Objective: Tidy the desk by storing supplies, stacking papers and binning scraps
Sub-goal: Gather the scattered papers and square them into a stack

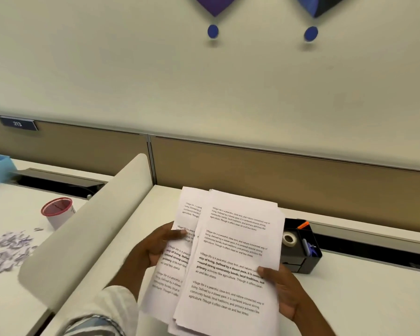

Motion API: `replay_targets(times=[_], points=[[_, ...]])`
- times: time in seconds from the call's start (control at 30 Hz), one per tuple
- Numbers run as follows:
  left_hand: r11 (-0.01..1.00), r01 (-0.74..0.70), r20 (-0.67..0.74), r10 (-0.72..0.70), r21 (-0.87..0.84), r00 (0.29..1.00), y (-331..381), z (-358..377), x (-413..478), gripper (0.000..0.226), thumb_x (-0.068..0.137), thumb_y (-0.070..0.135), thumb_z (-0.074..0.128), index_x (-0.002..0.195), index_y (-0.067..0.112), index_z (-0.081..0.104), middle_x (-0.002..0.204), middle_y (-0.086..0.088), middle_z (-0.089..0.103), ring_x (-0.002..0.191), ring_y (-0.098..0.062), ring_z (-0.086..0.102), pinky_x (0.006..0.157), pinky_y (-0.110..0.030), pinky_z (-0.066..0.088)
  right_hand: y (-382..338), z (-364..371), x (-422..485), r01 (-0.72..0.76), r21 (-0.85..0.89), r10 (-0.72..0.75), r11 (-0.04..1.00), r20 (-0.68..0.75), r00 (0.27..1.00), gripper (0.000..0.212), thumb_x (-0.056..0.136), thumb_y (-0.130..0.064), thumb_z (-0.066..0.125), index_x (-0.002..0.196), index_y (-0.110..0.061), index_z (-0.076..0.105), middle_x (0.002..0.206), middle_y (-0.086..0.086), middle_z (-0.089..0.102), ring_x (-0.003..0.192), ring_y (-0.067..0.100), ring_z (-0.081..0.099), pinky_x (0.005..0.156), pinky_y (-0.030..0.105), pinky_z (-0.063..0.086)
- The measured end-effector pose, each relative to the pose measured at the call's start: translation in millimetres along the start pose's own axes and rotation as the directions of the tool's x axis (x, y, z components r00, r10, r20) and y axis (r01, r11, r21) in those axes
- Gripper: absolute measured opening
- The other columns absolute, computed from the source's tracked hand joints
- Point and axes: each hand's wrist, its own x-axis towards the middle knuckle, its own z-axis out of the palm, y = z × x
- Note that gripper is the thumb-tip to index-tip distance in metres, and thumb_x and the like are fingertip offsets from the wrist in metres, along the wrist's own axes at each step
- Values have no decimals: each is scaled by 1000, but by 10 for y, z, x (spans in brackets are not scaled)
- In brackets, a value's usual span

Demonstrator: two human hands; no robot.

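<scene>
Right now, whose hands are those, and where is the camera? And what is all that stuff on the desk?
There is no machine here. The camera sits on a person's head and looks down, so you see that person's own two hands. The left hand and the right hand both hold a bunch of printed papers, with a thumb on top at each side. The sheets are uneven, not yet a neat stack. On the white desk, behind the papers, stands a black organizer with a roll of tape and an orange pen in it. On the left, past the curved divider, paper scraps lie near a red-rimmed cup.
</scene>
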Motion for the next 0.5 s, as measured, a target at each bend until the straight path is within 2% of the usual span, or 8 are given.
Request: replay_targets(times=[0.07, 0.13, 0.2, 0.27, 0.33, 0.4, 0.5], points=[[997, -7, -14, 6, -79, 1000, -138, 145, -10, 47, 88, 9, 58, 130, -8, 50, 132, -37, 49, 112, -51, 55, 96, -63, 44, -33, 16, -52, -13, -10, 13, 1000, 34, 999, 70, 60, -1, 75, 127, 1, 54, 124, 30, 60, 110, 50, 59, 86, 58, 51], [986, -27, -31, 22, -165, 999, -264, 268, -3, 55, 89, 14, 60, 136, -8, 42, 137, -38, 42, 118, -53, 48, 103, -69, 32, -40, 4, -91, -26, -27, 27, 999, 45, 999, 67, 63, 0, 73, 127, 2, 53, 124, 31, 60, 110, 51, 58, 85, 58, 52], [966, -6, -41, -5, -257, 999, -351, 408, -13, 60, 90, 23, 58, 139, -6, 40, 135, -34, 46, 115, -49, 52, 102, -65, 35, -35, -17, -130, -37, -51, 39, 998, 22, 999, 68, 61, -1, 73, 126, 3, 53, 122, 31, 61, 108, 51, 59, 86, 59, 51], [938, 54, -8, -60, -343, 998, -430, 545, -3, 60, 95, 36, 49, 139, -4, 42, 134, -31, 50, 114, -47, 55, 99, -58, 41, -15, -60, -160, -42, -60, 42, 997, -13, 999, 73, 57, -2, 75, 126, 4, 53, 120, 31, 62, 107, 52, 60, 88, 62, 49], [919, 55, 1, -59, -389, 998, -521, 653, 10, 65, 96, 49, 41, 138, -1, 47, 132, -30, 54, 113, -46, 57, 95, -55, 46, 5, -118, -187, -44, -58, 42, 997, -45, 998, 77, 53, -3, 77, 125, 2, 53, 119, 30, 63, 105, 52, 61, 88, 64, 48], [943, 28, -23, -37, -331, 999, -578, 763, 12, 63, 94, 52, 47, 134, 4, 52, 125, -28, 60, 106, -45, 62, 88, -53, 51, 24, -176, -208, -54, -59, 50, 997, -59, 997, 78, 50, -3, 78, 124, 2, 54, 118, 30, 63, 104, 52, 61, 89, 64, 47], [993, 18, -27, -22, -118, 999, -652, 896, 6, 56, 82, 24, 67, 133, 5, 52, 127, -26, 60, 112, -47, 59, 95, -62, 46, 50, -214, -229, -86, -56, 84, 995, -45, 995, 76, 53, 0, 76, 125, 5, 53, 119, 32, 61, 105, 54, 60, 90, 64, 47]])
